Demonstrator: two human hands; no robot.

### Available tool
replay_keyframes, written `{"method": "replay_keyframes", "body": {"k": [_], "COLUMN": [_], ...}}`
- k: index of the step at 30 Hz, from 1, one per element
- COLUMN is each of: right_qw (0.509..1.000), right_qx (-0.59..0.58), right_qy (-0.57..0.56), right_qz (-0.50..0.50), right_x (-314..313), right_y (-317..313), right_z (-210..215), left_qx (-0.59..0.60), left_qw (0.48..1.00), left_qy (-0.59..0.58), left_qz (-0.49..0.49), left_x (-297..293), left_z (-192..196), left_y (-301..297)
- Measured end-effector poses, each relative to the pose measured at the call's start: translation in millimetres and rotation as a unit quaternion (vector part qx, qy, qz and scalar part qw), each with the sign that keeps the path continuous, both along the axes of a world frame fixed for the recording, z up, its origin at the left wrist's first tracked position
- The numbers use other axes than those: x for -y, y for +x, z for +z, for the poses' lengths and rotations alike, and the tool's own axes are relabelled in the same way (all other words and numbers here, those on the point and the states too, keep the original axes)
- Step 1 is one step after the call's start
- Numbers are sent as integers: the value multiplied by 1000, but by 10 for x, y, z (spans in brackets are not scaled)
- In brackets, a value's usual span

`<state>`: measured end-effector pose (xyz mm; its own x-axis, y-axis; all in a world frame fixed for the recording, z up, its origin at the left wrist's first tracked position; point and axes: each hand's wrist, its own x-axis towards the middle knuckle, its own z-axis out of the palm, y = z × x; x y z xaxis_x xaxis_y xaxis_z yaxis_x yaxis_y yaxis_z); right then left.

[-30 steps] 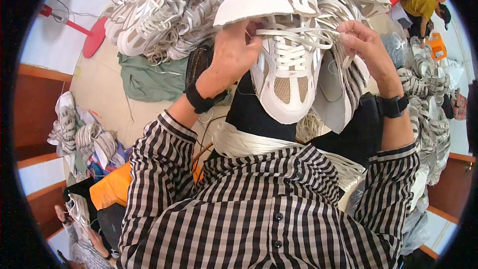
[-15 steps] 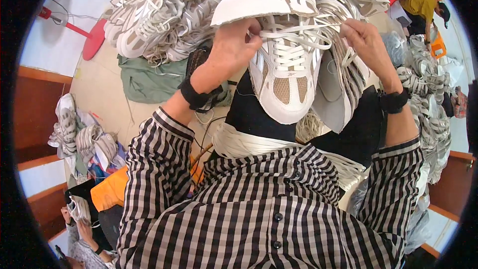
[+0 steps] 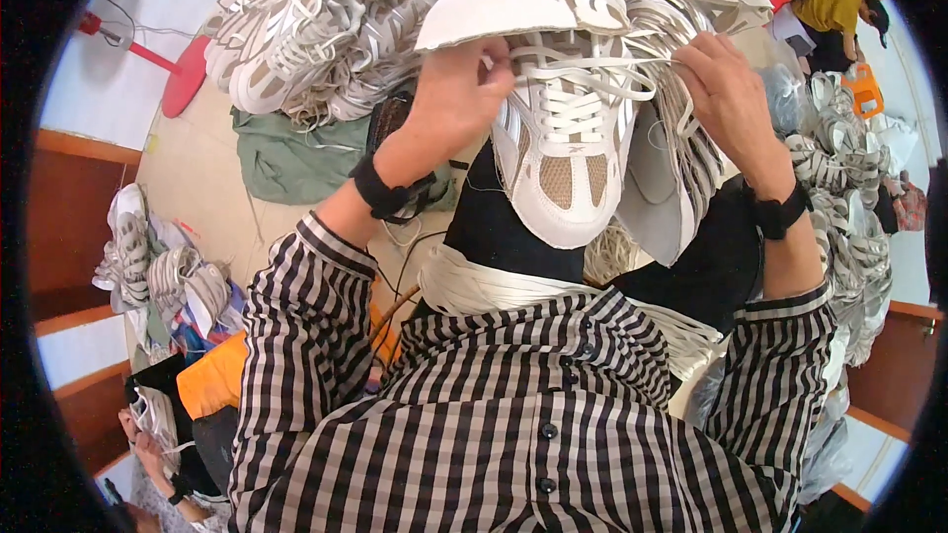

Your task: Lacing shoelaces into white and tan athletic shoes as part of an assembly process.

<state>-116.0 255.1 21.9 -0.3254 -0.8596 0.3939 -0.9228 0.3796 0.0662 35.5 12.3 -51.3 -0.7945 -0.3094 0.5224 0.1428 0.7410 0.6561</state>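
Note:
A white and beige shoe upper [image 3: 565, 153] rests toe-down on my lap, its white laces [image 3: 578, 74] partly threaded. My left hand [image 3: 456, 89] pinches a lace end at the upper's left eyelets, next to a white insole board [image 3: 494, 18]. My right hand [image 3: 726, 89] grips the other lace end, pulled out to the right. A bundle of white laces [image 3: 494, 286] lies across my thighs.
Heaps of white shoe uppers [image 3: 316, 25] pile up ahead and along the right [image 3: 839, 168]. A green cloth [image 3: 286, 158] lies on the floor. A red fan stand [image 3: 178, 79] is far left. Another person [image 3: 839, 0] sits at top right.
Both hands have shifted slightly as they work the lace; the right hand has pulled its lace end a little further to the right.

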Motion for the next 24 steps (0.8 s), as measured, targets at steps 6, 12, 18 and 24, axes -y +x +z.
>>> {"method": "replay_keyframes", "body": {"k": [6,12,18,24], "right_qw": [998,996,984,984], "right_qx": [10,4,-60,-104], "right_qy": [26,65,97,-3], "right_qz": [-48,-55,-136,-143], "right_x": [-36,-52,-132,-629], "right_y": [0,-38,-80,-271], "right_z": [-31,-33,17,189], "left_qx": [-13,14,69,62], "left_qw": [998,985,991,968], "left_qy": [-59,-171,-114,-243], "left_qz": [2,16,12,-8], "left_x": [145,406,403,553], "left_z": [4,47,99,83], "left_y": [186,484,593,717]}}
